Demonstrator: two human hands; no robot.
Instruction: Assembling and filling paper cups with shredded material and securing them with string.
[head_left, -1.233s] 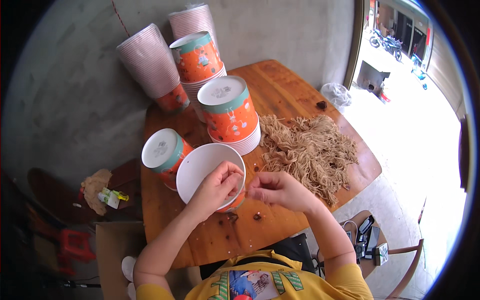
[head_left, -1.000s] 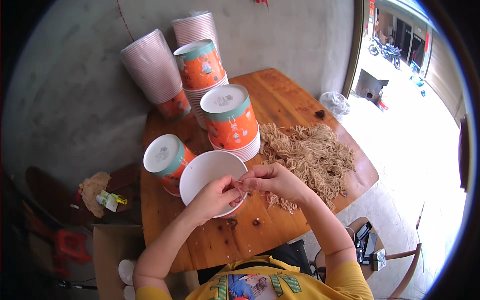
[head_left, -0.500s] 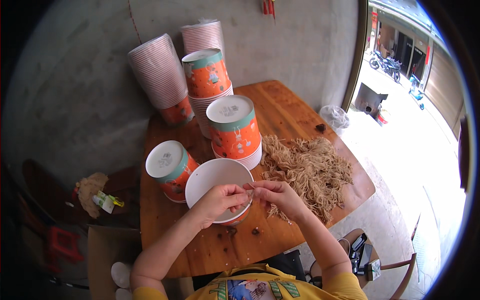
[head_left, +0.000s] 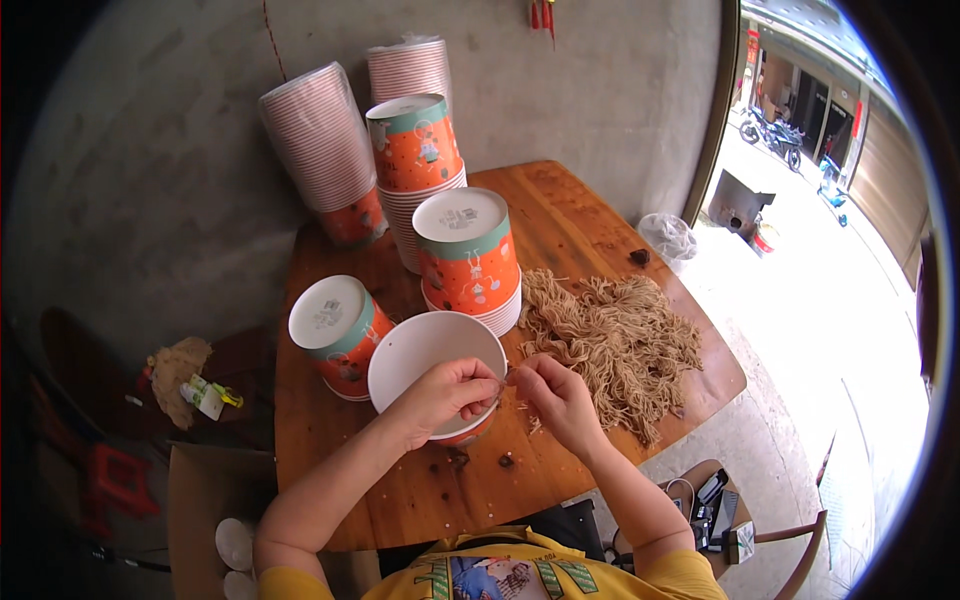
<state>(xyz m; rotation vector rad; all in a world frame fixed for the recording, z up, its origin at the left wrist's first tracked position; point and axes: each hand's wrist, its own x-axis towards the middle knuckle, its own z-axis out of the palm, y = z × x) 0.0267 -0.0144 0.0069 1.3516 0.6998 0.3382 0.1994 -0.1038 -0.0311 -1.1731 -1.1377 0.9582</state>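
A white-lined paper bucket (head_left: 425,350) stands upright on the wooden table in front of me, its outside orange. Over its near right rim my left hand (head_left: 452,392) is closed in a pinch. Just right of the rim, my right hand (head_left: 556,400) pinches too, its fingertips a small gap from the left ones. Whatever lies between the fingers is too small to make out. Beyond my right hand spreads a heap of tan, yarn-like strands (head_left: 625,345). To the left of the open bucket, an orange and green bucket (head_left: 345,370) rests upside down.
Behind the open bucket rises a stack of upturned buckets (head_left: 470,270), with a taller stack (head_left: 415,160) beyond it. A plastic-wrapped stack (head_left: 320,140) leans toward the grey wall. Below the table's left edge is a cardboard box (head_left: 195,500); a wooden chair (head_left: 790,560) stands at the right.
My fingertips have moved slightly apart, the right hand shifting a little to the right. My left hand stays over the bucket's rim. The whole view has shifted slightly.
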